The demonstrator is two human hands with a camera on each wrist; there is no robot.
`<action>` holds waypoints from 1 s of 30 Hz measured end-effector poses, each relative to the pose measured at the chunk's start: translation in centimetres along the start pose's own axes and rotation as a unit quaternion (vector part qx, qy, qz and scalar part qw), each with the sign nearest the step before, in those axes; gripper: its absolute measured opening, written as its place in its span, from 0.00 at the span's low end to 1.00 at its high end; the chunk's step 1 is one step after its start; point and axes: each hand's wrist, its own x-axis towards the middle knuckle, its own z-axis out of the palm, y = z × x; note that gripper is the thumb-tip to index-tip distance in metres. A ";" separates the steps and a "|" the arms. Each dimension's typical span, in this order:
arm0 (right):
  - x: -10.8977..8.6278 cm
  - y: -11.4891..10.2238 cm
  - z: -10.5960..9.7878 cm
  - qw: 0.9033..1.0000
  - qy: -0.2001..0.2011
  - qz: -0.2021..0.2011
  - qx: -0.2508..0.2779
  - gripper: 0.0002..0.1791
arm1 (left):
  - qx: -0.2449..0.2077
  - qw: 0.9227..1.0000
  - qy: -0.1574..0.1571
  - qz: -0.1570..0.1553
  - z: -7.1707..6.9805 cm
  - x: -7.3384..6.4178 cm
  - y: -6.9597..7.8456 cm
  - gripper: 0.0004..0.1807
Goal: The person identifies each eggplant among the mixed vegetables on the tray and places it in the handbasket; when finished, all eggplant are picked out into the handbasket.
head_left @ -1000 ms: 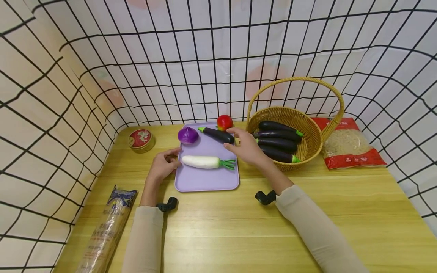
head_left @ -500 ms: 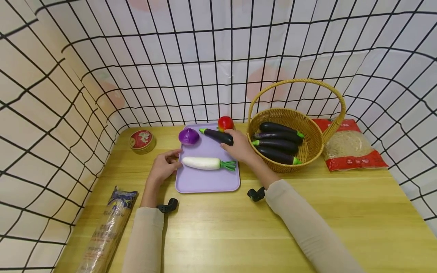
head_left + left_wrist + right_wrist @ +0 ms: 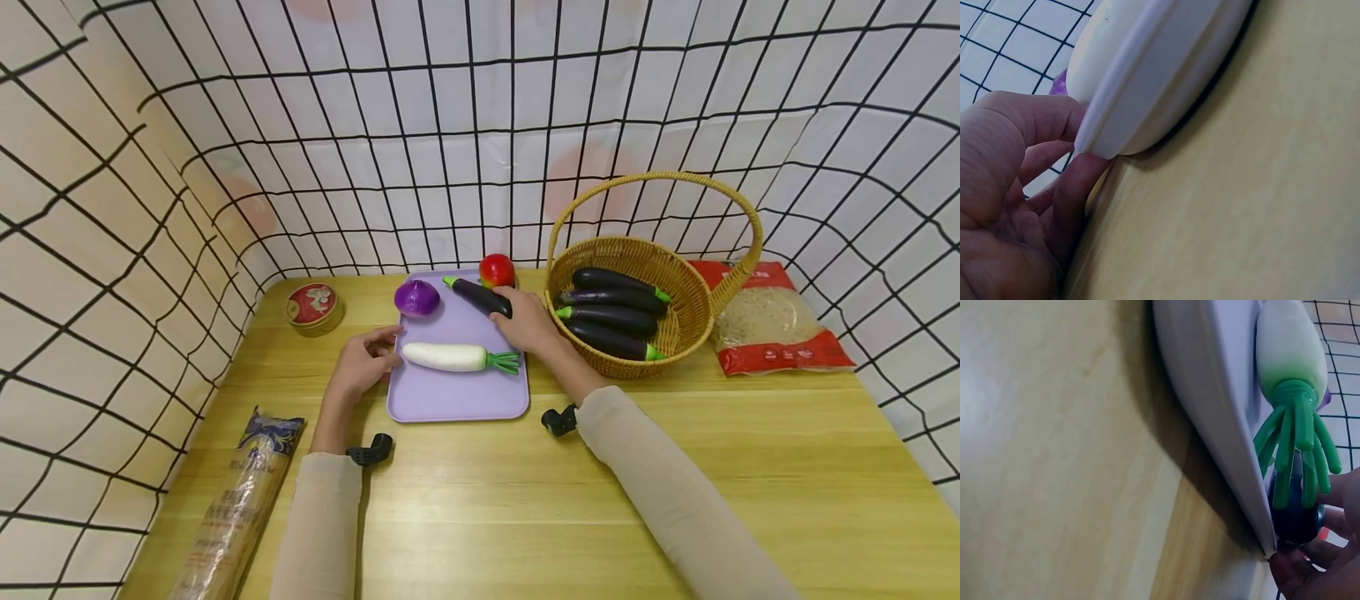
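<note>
On a lilac tray lie a white radish with green stalks, a purple onion and a dark eggplant with a green stem end. My left hand pinches the tray's left rim, one finger over the edge and others beneath, as the left wrist view shows. At the eggplant's thick end, my right hand holds it between thumb and fingers. In the right wrist view, the radish stalks partly cover the eggplant. A red fruit sits at the tray's back right corner.
Right of the tray stands a wicker basket with a tall handle, holding several eggplants. Beyond it lies a red-and-clear food bag. A round tin and a long clear package are at the left. Wire grid panels enclose the table.
My right hand has moved left and its fingers have closed on the eggplant's thick end, which has shifted slightly. My left hand has kept its place at the tray rim.
</note>
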 end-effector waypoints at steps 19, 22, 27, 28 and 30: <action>-4.7 -1.7 -3.7 0.996 0.009 -0.083 0.040 0.28 | 0.005 1.000 -0.003 -0.007 0.1 0.1 0.1 0.32; -5.9 -1.7 -4.9 0.996 0.008 -0.087 0.036 0.27 | 0.005 1.000 -0.002 -0.003 0.1 0.1 0.2 0.32; -7.7 -1.1 -6.9 0.996 0.008 -0.079 0.026 0.27 | 0.004 1.000 -0.003 -0.002 0.1 0.0 0.2 0.32; -8.0 -0.9 -7.2 0.996 0.010 -0.080 0.024 0.27 | 0.003 1.000 -0.003 -0.003 0.1 -0.1 0.2 0.32; -8.4 -0.4 -7.9 0.996 0.014 -0.085 0.020 0.27 | 0.003 1.000 -0.002 -0.004 0.1 -0.1 0.2 0.32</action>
